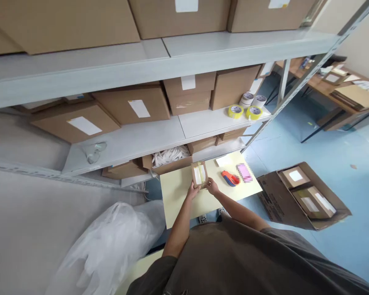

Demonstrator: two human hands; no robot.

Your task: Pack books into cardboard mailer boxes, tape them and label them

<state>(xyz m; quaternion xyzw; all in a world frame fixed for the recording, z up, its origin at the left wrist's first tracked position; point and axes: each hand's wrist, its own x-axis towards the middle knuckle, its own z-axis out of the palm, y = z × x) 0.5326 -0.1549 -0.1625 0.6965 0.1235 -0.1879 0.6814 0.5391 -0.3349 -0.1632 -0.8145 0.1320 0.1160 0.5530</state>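
My left hand [193, 190] and my right hand [213, 186] grip the lower corners of a small cardboard box [199, 174] from either side. The box stands tilted on a pale yellow work table [184, 200], with clear tape across it and a white label on its face. To the right of my right hand lies a red and blue tape dispenser [230, 178]. Beyond it are a pink pixelated item [244, 172] and a white sheet of paper [224, 161].
Grey metal shelves [126, 139] hold labelled cardboard boxes, several tape rolls [242, 110] and white packing material. A white plastic bag [107, 250] bulges at lower left. An open carton [301, 196] sits on the blue floor at right. A wooden table stands far right.
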